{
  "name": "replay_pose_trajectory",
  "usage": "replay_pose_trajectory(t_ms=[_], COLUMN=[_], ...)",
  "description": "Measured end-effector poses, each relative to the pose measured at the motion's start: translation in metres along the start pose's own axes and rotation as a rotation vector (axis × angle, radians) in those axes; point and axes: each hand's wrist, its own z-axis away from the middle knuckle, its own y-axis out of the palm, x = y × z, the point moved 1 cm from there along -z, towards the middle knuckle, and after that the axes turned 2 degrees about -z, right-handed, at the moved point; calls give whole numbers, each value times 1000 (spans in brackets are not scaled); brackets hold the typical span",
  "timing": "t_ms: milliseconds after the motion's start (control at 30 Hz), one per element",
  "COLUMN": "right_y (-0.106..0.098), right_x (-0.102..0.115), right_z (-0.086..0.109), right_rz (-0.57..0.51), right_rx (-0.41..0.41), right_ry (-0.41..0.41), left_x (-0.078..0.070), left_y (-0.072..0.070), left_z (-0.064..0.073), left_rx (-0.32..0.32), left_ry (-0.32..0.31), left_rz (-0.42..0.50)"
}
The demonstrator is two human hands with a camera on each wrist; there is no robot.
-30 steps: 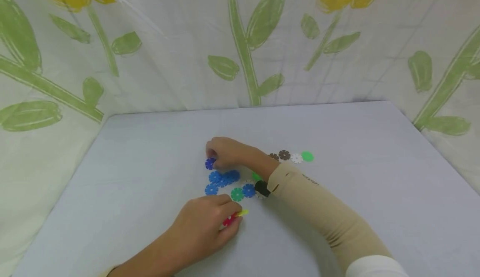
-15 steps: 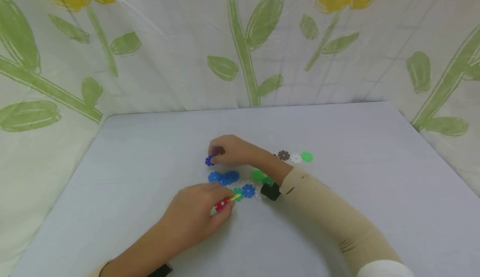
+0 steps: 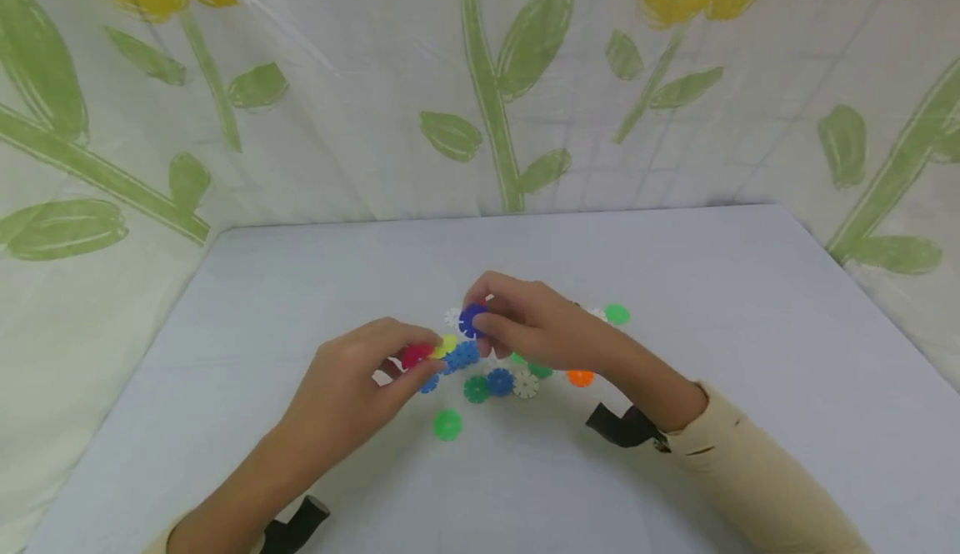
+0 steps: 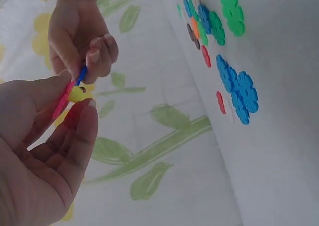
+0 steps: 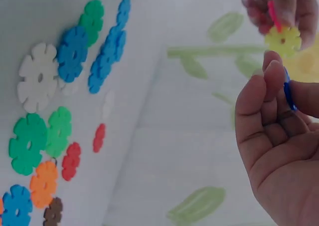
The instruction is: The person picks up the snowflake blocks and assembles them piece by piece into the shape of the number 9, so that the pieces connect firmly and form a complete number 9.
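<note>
My left hand [image 3: 360, 375] pinches a pink notched plastic disc [image 4: 63, 103] between thumb and fingers. A yellow disc [image 5: 283, 40] stands crosswise to it, slotted into its edge. My right hand [image 3: 551, 329] pinches a dark blue disc [image 3: 471, 321] by its rim, thumb on the near face. Both hands are raised over the table, and the dark blue disc is close beside the yellow one. Below them lie a cluster of overlapping blue discs [image 4: 239, 89] and a light green disc [image 3: 447, 425].
More notched discs lie flat on the pale table [image 3: 300, 271]: white [image 5: 37, 78], teal green [image 5: 28, 144], orange [image 5: 44, 184] and red [image 5: 99, 137]. A light green one [image 3: 617, 314] sits farther right. A flower-printed cloth [image 3: 337, 121] hangs behind the table.
My right hand has moved right with the dark blue disc, turning its face toward the head camera. My left hand has moved left and farther from me, carrying the pink and yellow discs.
</note>
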Motion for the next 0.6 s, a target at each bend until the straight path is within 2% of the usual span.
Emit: replay_pose_trajectory(t_ms=[200,367,600], right_y=[4,5,7], right_x=[21,27,33], right_z=[25,36,41], right_rz=[151,181,217], right_rx=[-29,-43,-48], right_ry=[-38,-63,-73], left_x=[-7,-11,-16], left_y=[0,0,1], left_z=[0,-1,0], left_rx=[-2,-3,-11], left_ry=[35,90,165], left_rz=[89,116,135])
